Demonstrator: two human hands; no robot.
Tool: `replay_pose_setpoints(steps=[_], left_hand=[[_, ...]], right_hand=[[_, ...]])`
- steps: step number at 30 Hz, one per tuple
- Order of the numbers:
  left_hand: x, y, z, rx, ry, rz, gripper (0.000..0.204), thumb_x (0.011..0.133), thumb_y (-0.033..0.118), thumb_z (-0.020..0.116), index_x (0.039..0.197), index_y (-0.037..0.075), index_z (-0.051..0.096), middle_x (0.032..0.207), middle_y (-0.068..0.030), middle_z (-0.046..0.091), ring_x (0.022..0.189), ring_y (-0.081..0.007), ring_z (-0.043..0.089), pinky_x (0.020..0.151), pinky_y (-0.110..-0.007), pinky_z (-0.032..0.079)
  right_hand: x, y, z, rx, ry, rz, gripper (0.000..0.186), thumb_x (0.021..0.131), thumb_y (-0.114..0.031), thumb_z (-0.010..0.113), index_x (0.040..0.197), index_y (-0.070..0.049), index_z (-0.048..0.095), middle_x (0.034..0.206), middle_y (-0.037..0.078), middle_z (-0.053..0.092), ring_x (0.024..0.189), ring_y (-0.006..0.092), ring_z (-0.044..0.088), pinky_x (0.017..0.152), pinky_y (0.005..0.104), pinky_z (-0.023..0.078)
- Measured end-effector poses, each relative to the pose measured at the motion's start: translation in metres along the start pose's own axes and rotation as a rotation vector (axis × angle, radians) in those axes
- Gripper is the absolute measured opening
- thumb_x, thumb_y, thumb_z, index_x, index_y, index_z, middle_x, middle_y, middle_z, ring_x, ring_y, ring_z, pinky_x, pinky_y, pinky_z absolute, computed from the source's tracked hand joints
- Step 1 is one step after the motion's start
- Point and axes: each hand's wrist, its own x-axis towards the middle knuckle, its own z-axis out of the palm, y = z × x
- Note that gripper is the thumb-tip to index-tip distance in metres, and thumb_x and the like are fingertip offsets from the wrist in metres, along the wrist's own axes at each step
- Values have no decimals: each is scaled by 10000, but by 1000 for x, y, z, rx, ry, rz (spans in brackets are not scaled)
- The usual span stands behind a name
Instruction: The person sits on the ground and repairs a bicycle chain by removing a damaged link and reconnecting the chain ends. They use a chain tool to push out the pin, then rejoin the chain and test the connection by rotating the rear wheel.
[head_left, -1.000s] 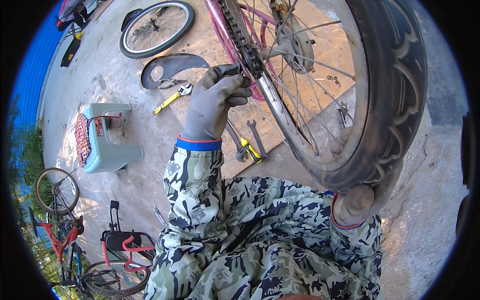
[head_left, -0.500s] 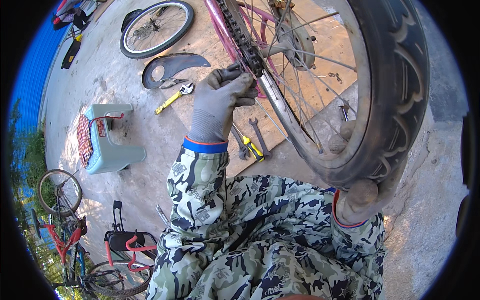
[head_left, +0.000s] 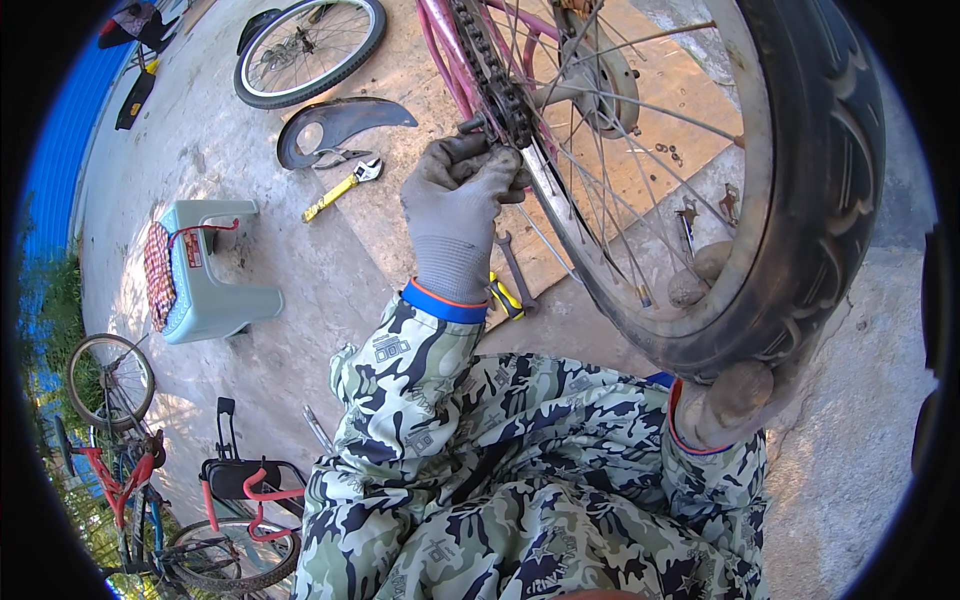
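Note:
A bicycle wheel (head_left: 750, 230) with a black tyre and dull rim stands in front of me, by a pink frame (head_left: 447, 55). My right hand (head_left: 725, 405), in a dirty glove, grips the tyre at its lower side; fingertips show inside the rim. My left hand (head_left: 460, 185), in a grey glove, is closed in a pinch beside the chain (head_left: 490, 75) and the frame end. What sits between its fingers is hidden. Just above the fingers a short dark rod end (head_left: 471, 125) sticks out. Behind the spokes is a round hub part (head_left: 605, 90).
A cardboard sheet (head_left: 660, 85) carries small nuts and a spanner (head_left: 515, 270). Nearby lie a yellow-handled screwdriver (head_left: 507, 298), an adjustable wrench (head_left: 345, 188), a black guard (head_left: 350, 120) and a loose wheel (head_left: 310, 50). A pale stool (head_left: 225, 300) and bicycles (head_left: 125, 480) stand left.
The wheel has shifted slightly to the right in view. My left hand has moved a little right, still closed by the chain. My right hand keeps its hold on the tyre.

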Motion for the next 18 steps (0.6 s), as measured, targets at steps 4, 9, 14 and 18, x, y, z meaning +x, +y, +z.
replay_pose_setpoints(steps=[4,9,14,18], left_hand=[[2,1,-4,9,-25,-23,312,902,10,687,1164,-101,558,929,-178,712,781,-236,721,658,-316,609],[7,3,-13,-55,-59,-100,348,927,70,655,1224,-77,551,1050,-167,691,896,-245,715,732,-322,609],[13,4,-15,-64,-87,-29,390,943,105,627,1288,-59,550,1097,-148,673,945,-215,693,782,-302,583],[14,5,-15,-89,-69,-38,399,948,92,612,1314,-54,547,1096,-139,678,933,-200,691,783,-298,577]], right_hand=[[4,3,-3,-51,-48,-77,985,858,-667,620,1404,112,365,1257,248,545,1092,288,620,937,370,538],[8,6,-8,-101,-90,-156,933,902,-680,549,1375,111,409,1228,243,564,1068,287,626,935,372,538],[12,12,-6,-84,-138,-275,899,946,-693,478,1346,111,453,1199,238,583,1044,287,632,933,374,537],[11,6,-13,-147,-186,-184,874,971,-717,417,1284,92,523,1123,206,632,960,250,661,900,358,544]])
